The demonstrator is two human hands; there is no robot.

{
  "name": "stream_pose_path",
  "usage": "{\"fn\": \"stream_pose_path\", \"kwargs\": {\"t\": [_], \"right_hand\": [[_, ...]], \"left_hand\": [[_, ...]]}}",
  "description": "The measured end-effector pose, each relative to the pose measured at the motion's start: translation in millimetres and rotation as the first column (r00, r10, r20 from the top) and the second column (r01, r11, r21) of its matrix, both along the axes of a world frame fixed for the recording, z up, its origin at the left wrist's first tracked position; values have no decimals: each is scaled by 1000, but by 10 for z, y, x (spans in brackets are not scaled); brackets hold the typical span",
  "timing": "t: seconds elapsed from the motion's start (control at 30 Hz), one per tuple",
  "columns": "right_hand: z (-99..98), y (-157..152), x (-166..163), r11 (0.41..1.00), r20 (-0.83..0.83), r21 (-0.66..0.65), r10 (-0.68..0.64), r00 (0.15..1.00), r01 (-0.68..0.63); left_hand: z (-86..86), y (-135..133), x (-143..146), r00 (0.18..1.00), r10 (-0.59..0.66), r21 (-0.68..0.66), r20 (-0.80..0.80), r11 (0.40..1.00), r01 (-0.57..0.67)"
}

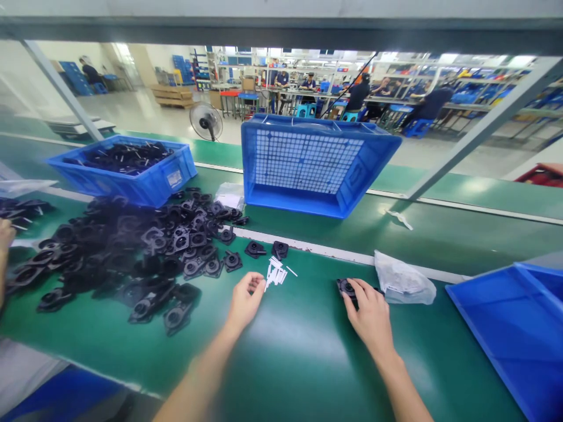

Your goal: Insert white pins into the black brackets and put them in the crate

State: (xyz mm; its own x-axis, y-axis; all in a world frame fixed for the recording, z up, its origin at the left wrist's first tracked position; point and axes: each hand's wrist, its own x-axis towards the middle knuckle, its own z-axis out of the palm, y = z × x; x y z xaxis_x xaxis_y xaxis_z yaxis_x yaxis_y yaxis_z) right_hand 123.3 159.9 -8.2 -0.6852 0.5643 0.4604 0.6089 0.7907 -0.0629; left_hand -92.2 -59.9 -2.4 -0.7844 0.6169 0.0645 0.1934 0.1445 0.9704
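My left hand (246, 300) is at the left edge of a small pile of thin white pins (276, 273), with thumb and forefinger pinched on the end of one pin. Farther right, my right hand (369, 310) grips a black plastic part (345, 287) that has a round raised centre; the hand partly covers it, and it is low over or on the green table. Two similar black parts, a left one (254, 249) and a right one (280, 249), lie just behind the pins.
A large heap of black parts (176, 240) spreads across the left. Behind it stands a full blue crate (149, 186). An upturned blue crate (294, 205), a clear plastic bag (402, 281) and a blue bin (514, 328) are beyond and right. Another person's hand (6, 234) shows far left.
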Motion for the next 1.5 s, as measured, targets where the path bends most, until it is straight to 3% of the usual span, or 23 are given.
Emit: {"fn": "stream_pose_path", "kwargs": {"t": [0.1,0.2,0.27,0.4,0.5,0.63,0.87,1.07,1.27,1.5], "right_hand": [[-3,-10,4,996,-34,34,-85,996,86],[59,-67,-49,989,-90,52,-135,987,140],[98,-116,-112,993,-145,56,-96,985,105],[120,-229,-311,996,-217,-17,81,973,-86],[93,-320,-540,974,-180,-116,172,968,-195],[15,-412,-911,957,-93,-179,215,972,-229],[-150,-460,-1258,950,-55,-252,177,983,-185],[-182,-423,-1174,914,-165,-357,140,976,-191],[-31,-659,-1071,797,-364,-491,179,914,-352],[161,-1120,-1020,661,-502,-492,316,805,-567]], "left_hand": [[-4,-98,-251,952,197,-33,-233,977,-210],[-47,-182,-451,872,280,-57,-402,943,-329],[-109,-205,-517,836,267,-82,-479,934,-346],[-243,-185,-515,807,184,-153,-561,935,-319],[-271,-170,-481,802,144,-184,-580,936,-301],[-215,-183,-468,817,140,-186,-560,939,-288],[-116,-192,-455,907,202,-78,-370,966,-247],[-29,-135,-439,979,193,81,58,977,-197],[32,-49,-289,873,-29,229,487,969,-95],[55,37,-55,732,-193,282,653,959,2]]}}
